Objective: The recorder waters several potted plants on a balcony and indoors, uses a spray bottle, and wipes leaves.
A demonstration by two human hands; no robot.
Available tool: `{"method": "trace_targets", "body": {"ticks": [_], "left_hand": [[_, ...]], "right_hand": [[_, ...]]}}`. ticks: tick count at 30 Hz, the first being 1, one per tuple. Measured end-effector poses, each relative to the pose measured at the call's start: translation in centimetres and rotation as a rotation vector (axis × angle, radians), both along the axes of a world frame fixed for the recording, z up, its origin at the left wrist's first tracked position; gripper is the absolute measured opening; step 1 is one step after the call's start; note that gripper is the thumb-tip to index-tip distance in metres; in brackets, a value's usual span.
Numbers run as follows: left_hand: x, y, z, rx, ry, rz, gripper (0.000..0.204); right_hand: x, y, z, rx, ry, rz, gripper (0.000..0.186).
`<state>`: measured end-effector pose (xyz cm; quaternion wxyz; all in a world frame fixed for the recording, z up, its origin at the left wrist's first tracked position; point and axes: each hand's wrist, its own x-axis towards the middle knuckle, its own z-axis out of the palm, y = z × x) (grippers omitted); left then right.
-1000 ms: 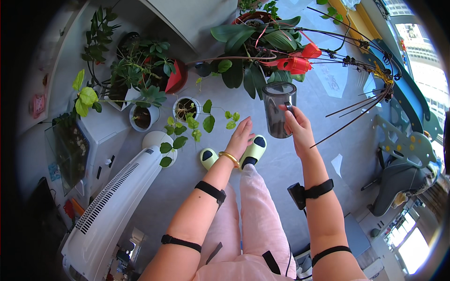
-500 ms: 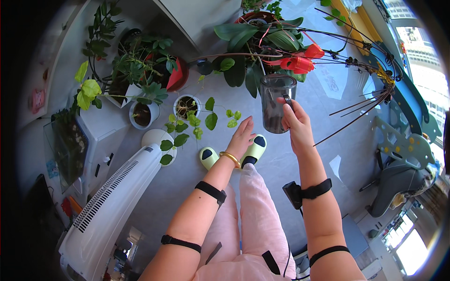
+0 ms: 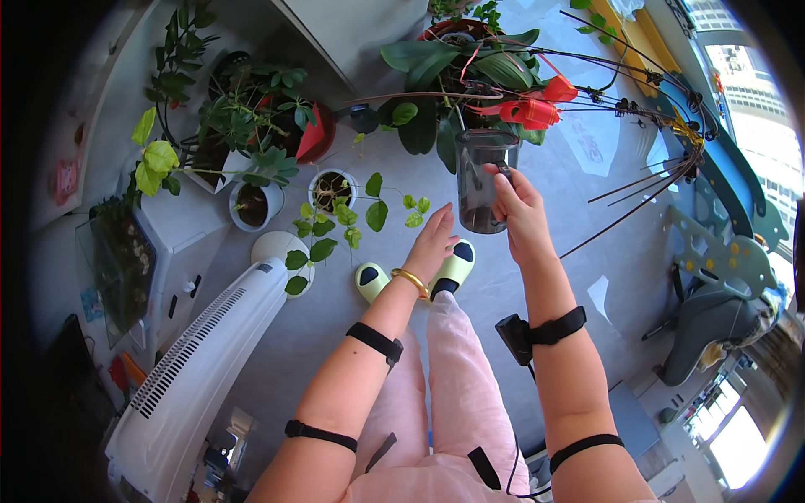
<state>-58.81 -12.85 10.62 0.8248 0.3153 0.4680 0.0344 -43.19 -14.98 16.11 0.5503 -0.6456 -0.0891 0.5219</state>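
Note:
My right hand (image 3: 521, 211) is closed round the handle of a dark see-through pitcher (image 3: 480, 189), which it holds up over the floor, a little tilted. What the pitcher contains is hard to make out. My left hand (image 3: 434, 245) hovers to the left of the pitcher, apart from it, with its fingers stretched out and nothing in them. A large-leaved plant (image 3: 428, 63) with red bows (image 3: 530, 111) stands just beyond the pitcher. Left of my left hand, a vine (image 3: 323, 235) trails from a small white pot (image 3: 334, 192).
A white tower-shaped appliance (image 3: 197, 352) leans across the lower left. More potted plants (image 3: 260, 126) stand at the upper left beside a glass tank (image 3: 122, 268). Long thin stems (image 3: 637, 109) reach across the upper right, near a blue-grey plastic slide (image 3: 725, 168). My green slippers (image 3: 453, 267) are on the grey floor.
My right hand has moved slightly left with the pitcher, bringing it a little closer to my left hand. The left hand has barely moved.

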Motion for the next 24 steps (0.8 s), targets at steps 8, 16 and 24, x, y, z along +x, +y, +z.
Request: {"method": "trace_targets", "body": {"ticks": [8, 16, 24], "left_hand": [[0.4, 0.1, -0.2, 0.000, 0.017, -0.013, 0.067], [0.7, -0.3, -0.8, -0.006, 0.022, -0.016, 0.069], [0.6, 0.2, -1.1, 0.003, 0.030, 0.010, 0.070]], "right_hand": [[-0.2, 0.3, 0.1, -0.003, 0.024, -0.022, 0.028], [0.1, -0.3, -1.8, 0.029, 0.061, -0.019, 0.026], [-0.6, 0.3, -1.5, 0.029, 0.056, 0.000, 0.028]]}}
